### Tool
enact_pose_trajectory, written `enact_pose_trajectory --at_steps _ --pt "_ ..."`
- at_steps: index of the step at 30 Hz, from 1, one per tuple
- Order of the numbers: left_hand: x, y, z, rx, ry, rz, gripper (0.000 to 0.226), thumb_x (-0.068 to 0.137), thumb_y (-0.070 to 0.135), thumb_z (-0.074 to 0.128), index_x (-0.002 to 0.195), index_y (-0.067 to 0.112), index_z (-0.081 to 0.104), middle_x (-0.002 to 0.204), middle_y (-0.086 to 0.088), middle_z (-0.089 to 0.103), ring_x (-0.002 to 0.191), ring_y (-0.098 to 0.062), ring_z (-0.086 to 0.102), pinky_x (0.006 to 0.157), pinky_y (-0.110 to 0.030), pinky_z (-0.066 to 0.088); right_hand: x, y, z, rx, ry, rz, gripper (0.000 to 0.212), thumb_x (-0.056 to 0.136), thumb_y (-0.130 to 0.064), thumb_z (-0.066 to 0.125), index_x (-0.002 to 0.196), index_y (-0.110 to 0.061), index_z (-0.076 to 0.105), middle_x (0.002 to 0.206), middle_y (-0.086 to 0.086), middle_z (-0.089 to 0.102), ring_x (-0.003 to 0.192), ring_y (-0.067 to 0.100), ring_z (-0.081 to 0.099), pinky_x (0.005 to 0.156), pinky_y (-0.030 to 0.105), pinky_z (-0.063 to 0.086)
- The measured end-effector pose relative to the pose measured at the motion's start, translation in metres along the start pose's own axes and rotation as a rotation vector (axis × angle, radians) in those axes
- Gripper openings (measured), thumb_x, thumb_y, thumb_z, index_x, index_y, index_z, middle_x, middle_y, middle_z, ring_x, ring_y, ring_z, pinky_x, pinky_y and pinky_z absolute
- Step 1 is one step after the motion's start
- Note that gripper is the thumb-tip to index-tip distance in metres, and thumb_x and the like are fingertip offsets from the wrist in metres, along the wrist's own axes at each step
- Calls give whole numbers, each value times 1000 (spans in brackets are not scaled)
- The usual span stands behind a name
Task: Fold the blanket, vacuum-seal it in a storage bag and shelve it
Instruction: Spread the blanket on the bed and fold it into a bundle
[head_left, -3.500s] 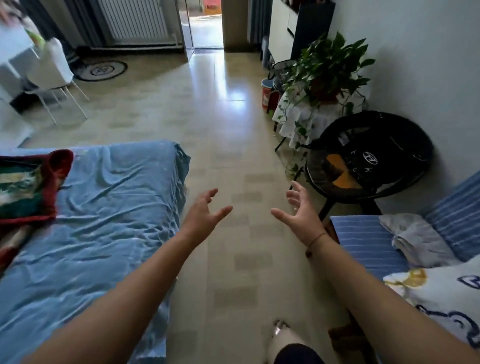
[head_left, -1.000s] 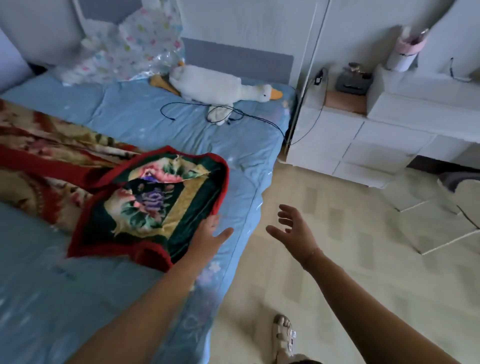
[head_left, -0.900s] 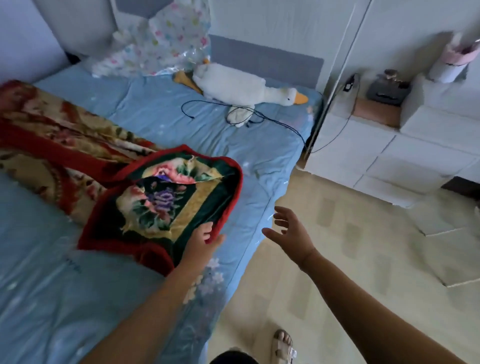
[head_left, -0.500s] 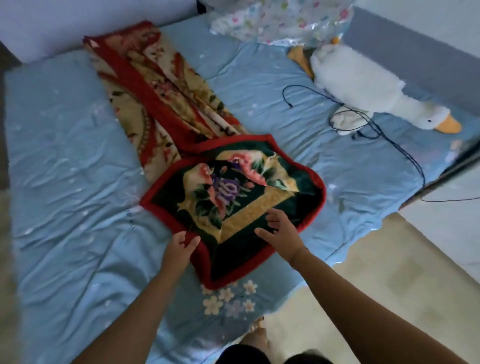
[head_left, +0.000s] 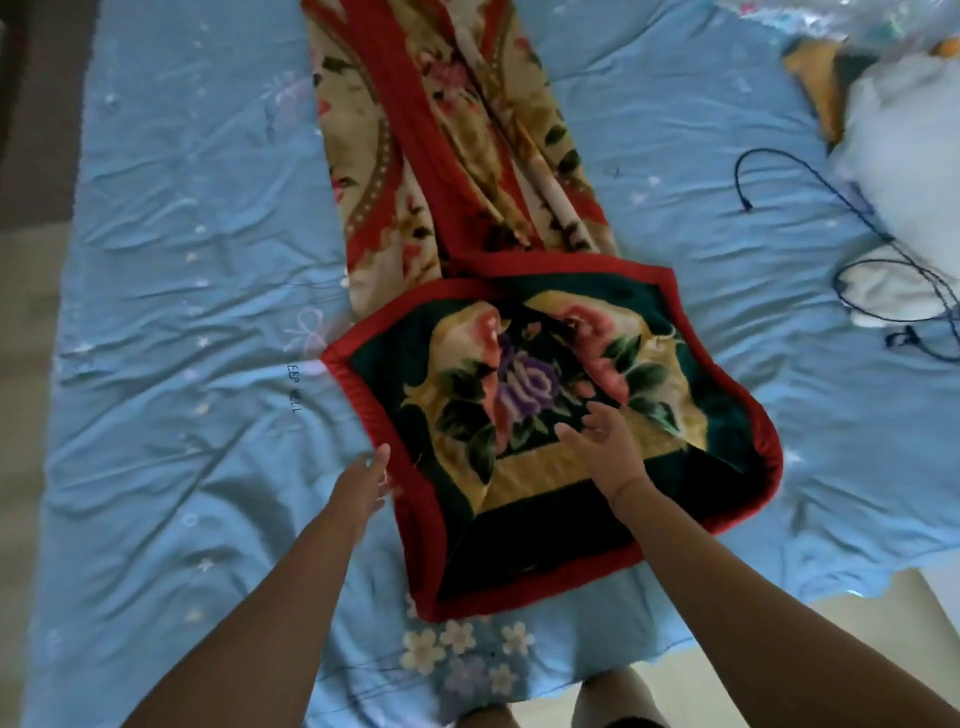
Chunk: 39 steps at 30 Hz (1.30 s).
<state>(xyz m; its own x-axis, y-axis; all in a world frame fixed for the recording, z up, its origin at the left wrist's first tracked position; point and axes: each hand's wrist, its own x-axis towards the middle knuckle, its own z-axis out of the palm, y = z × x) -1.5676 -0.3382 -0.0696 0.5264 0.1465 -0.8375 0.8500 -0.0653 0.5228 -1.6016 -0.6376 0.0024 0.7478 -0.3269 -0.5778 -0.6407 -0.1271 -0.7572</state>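
Observation:
A thick floral blanket (head_left: 530, 332) with a red border lies lengthwise on the blue bed sheet (head_left: 182, 312). Its near end is turned over, showing a dark green face with a purple flower. The far part is bunched, cream and red. My left hand (head_left: 363, 483) hovers with straight fingers just left of the blanket's red edge, over the sheet. My right hand (head_left: 605, 452) is over the near folded part, fingers spread and relaxed, holding nothing. No storage bag is clearly in view.
A white plush goose (head_left: 904, 140) lies at the bed's far right, with a black cable (head_left: 841, 208) looped on the sheet beside it. The bed's near edge and a strip of tiled floor (head_left: 883, 649) show at the bottom right.
I have turned from the room to the bed and leaned over it. Both hands moved onto the blanket's near end; the left one has since come off the red edge.

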Motion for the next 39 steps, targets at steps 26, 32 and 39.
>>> enact_pose_trajectory --at_steps 26,32,39 --pt "-78 -65 186 875 -300 364 43 88 25 68 130 21 60 103 2 59 106 -18 58 96 -26 42 94 -11 -89 98 -52 150 49 88 -63 52 102 -18 66 93 -1 61 85 17 57 85 36 51" --pt "-57 -75 143 663 358 446 48 80 31 77 121 10 64 117 -11 63 113 -33 57 100 -46 43 113 33 -96 -383 -82 112 43 85 -38 71 114 -8 63 94 5 64 89 24 62 75 31 47" --pt "-33 -95 85 464 527 4 75 86 45 68 145 10 38 143 -21 45 132 -40 41 109 -52 31 126 56 -95 -844 52 126 79 88 -56 59 148 -15 29 149 12 40 135 35 40 110 51 30"
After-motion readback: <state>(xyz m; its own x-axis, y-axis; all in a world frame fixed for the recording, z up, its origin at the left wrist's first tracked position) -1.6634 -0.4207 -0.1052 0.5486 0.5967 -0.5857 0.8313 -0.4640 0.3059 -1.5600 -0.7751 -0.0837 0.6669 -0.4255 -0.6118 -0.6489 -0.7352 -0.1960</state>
